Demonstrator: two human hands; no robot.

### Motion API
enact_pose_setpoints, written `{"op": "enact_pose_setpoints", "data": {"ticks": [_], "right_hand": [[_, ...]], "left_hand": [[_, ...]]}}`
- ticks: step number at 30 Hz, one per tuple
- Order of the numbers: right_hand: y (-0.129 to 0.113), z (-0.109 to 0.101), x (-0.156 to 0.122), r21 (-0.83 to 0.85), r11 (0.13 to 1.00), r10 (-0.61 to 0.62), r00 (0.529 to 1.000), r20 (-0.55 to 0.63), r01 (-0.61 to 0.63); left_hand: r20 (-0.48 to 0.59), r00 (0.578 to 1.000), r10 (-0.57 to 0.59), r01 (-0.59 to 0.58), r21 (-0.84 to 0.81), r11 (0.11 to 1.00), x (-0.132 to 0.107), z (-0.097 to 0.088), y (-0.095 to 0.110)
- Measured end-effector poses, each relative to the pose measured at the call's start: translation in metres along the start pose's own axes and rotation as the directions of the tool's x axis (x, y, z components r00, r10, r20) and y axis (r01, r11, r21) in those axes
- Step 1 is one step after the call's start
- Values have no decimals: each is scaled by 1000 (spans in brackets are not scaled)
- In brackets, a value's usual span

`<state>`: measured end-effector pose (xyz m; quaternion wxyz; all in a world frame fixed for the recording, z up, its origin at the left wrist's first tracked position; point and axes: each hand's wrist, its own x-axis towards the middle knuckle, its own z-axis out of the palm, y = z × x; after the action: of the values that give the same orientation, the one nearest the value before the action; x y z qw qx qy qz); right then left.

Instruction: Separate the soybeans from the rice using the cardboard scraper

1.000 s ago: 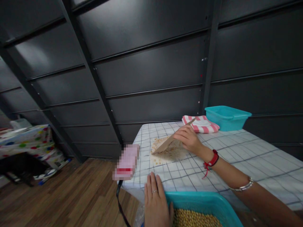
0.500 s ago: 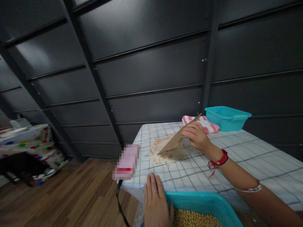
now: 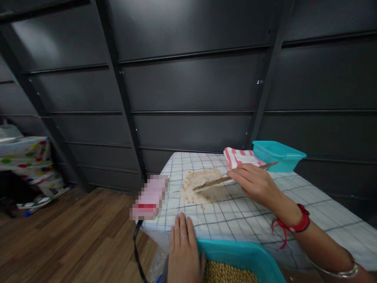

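Observation:
My right hand (image 3: 256, 184) is closed on a flat piece of brown cardboard (image 3: 215, 181), held nearly level and seen edge-on. The card's far end rests on a patch of pale scattered grains (image 3: 198, 183) on the checked tablecloth (image 3: 253, 214). My left hand (image 3: 183, 251) lies flat with fingers stretched out against the near rim of a teal basin (image 3: 235, 253) filled with yellow beans (image 3: 228, 273). A ring shows on one left finger and a red band on my right wrist.
A red-and-white striped cloth (image 3: 240, 157) and a second teal basin (image 3: 277, 155) sit at the table's far side. A pink blurred object (image 3: 149, 196) with a black strap hangs at the table's left corner. Dark panelled wall behind; wooden floor and a spotted cover to the left.
My right hand has drawn back toward me and tipped the cardboard from a steep slant to nearly flat. The view has shifted a little. My left hand stays on the basin rim.

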<state>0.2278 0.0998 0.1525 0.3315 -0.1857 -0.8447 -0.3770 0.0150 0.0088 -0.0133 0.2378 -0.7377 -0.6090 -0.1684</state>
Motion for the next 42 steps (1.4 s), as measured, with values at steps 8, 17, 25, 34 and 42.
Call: {"op": "enact_pose_setpoints", "data": {"ticks": [8, 17, 25, 34, 42], "right_hand": [[0, 23, -3, -67, 997, 39, 998, 42, -36], [-14, 6, -6, -48, 999, -4, 1000, 20, 5], [-23, 7, 7, -39, 998, -42, 999, 18, 43], [-30, -15, 4, 16, 997, -82, 994, 76, 81], [-34, -14, 10, -35, 996, -80, 996, 47, 82]], "left_hand": [[-17, 1000, -15, 15, 3, 1000, 5, -12, -5], [-36, 995, -91, 90, -34, 995, 8, -14, -6], [-44, 995, -91, 90, -26, 996, 9, -17, -9], [-77, 994, -79, 79, 5, 997, 7, -14, -8], [-11, 997, -81, 81, -8, 997, 4, -9, -7]]}}
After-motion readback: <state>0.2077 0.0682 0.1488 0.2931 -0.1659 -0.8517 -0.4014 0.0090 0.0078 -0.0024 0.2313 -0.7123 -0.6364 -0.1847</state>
